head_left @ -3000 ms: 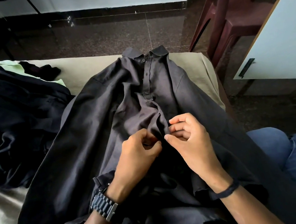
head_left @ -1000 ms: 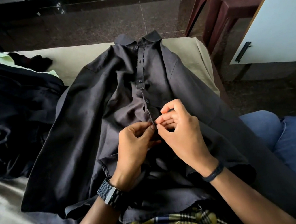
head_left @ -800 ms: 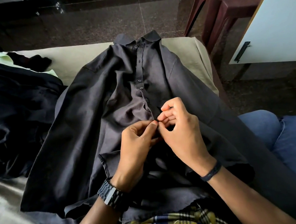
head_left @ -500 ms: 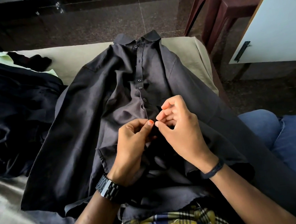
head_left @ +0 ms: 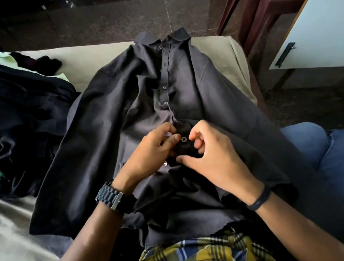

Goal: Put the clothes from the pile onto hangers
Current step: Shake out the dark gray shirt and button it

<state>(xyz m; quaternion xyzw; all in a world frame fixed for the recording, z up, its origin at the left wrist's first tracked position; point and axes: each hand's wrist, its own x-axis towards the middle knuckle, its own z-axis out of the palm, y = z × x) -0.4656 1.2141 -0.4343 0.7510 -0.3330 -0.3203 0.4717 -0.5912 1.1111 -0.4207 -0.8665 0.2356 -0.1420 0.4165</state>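
Both hands meet over the middle of the dark shirt (head_left: 181, 79), palms down. The left hand (head_left: 150, 153) pinches the placket edge; the right hand (head_left: 213, 157) curls its fingers (head_left: 192, 135) on the cloth beside a pale button (head_left: 183, 139). The shirt lies buttoned, collar away from the fingers, on the bed (head_left: 93, 61).

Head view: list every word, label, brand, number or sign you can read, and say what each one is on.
None can be read.
Dark shirt: no print or tag showing.
Small white scrap by the left hand: too small to tell whether it bears text.
Wristwatch: only the band and clasp show, no markings legible.
White cabinet door: plain, with a black handle.
Plaid garment: pattern only.
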